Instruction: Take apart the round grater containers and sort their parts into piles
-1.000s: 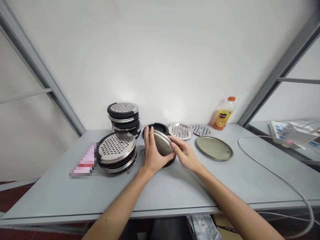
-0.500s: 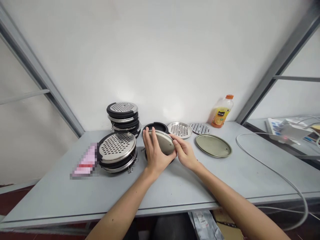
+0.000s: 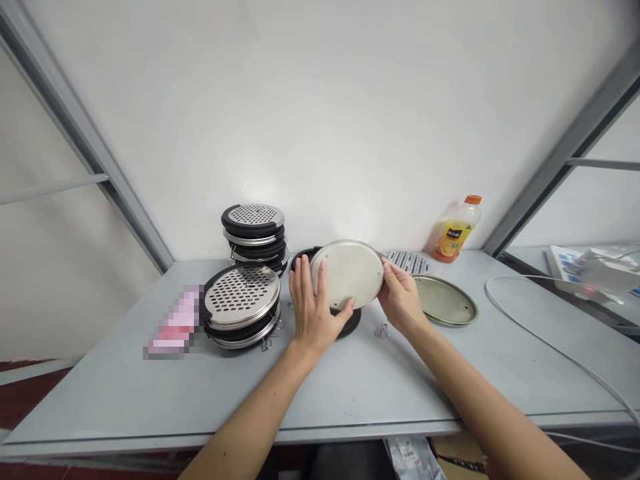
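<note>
"Where's the round plate [image 3: 349,275]?"
"Centre of the frame, tilted up between both hands, above the surface [image 3: 200,393]."
"And each grip?"
"Left hand [image 3: 316,320] spread across its left side; right hand [image 3: 401,298] pinching its right rim."

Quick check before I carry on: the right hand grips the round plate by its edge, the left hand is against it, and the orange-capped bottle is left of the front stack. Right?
No, the bottle is right of the front stack, as the head view shows. The right hand does grip the plate, with the left hand against it.
</note>
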A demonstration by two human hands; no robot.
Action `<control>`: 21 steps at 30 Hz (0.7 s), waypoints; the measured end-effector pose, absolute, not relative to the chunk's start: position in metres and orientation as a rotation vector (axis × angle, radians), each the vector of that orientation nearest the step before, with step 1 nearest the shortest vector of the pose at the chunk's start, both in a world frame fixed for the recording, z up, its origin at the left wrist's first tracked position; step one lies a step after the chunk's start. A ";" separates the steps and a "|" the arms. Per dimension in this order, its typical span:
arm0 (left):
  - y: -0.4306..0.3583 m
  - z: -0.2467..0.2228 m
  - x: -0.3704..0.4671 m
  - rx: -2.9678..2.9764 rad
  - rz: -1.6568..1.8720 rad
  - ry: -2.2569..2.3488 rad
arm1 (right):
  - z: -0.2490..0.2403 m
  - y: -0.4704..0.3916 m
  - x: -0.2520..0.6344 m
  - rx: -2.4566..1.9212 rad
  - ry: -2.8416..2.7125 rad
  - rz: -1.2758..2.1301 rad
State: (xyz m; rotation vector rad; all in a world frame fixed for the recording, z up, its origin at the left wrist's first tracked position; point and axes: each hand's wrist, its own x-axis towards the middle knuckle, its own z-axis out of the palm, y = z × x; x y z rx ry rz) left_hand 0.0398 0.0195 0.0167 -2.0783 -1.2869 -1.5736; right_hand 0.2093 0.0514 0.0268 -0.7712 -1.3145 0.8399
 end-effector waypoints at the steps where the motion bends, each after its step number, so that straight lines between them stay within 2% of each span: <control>1: 0.019 0.017 0.040 -2.081 -1.590 -1.309 | 0.028 0.055 0.213 -0.746 -1.231 0.912; 7: 0.018 0.015 0.044 -2.140 -1.863 -1.530 | 0.030 0.069 0.227 -0.623 -1.139 1.111; 15: 0.017 0.017 0.037 -2.232 -1.997 -1.360 | 0.028 0.066 0.225 -0.580 -0.995 1.446; 18: 0.017 0.020 0.036 -2.188 -1.882 -1.158 | 0.031 0.063 0.229 -0.546 -1.037 1.388; 21: 0.017 0.020 0.034 -2.186 -1.752 -1.023 | 0.031 0.063 0.231 -0.572 -1.178 1.164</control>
